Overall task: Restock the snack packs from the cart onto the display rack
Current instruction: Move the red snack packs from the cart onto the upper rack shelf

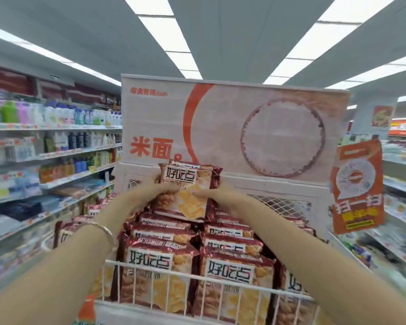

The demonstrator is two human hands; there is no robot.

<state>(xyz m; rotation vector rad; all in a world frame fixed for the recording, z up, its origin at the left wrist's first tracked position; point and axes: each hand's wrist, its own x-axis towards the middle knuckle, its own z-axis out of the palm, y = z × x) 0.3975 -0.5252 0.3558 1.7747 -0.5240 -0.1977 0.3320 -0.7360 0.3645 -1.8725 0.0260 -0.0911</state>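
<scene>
1. A snack pack [185,181] is held up in both hands, above the packs already in the display rack [279,205] and in front of its upper back edge.
2. The left hand [155,185] takes the pack's left edge and the right hand [214,190] its right edge. Each grip is clamped on the pack, and the right thumb shows across the front of the wrapper. Holding both sides likely keeps the soft bag flat and square.
3. The pack faces the viewer with its label upright. This matches the stacked packs [227,273] below it, so it would read the same way as the others once it is set down.
4. Those packs lie in overlapping rows that lean back and rise toward the rear. The wire front rail [164,273] stops the front row from sliding out.
5. The held pack hovers over the back of the pile, so the top rear layer looks like the open spot. I judge that it is about to be lowered there.
6. A large sign board [220,125] stands just behind the drop zone, and an orange tag [358,184] hangs to the right.
7. A bracelet [104,227] sits on the left wrist. Store shelves [56,130] of bottles run along the left. The cart is out of view.
</scene>
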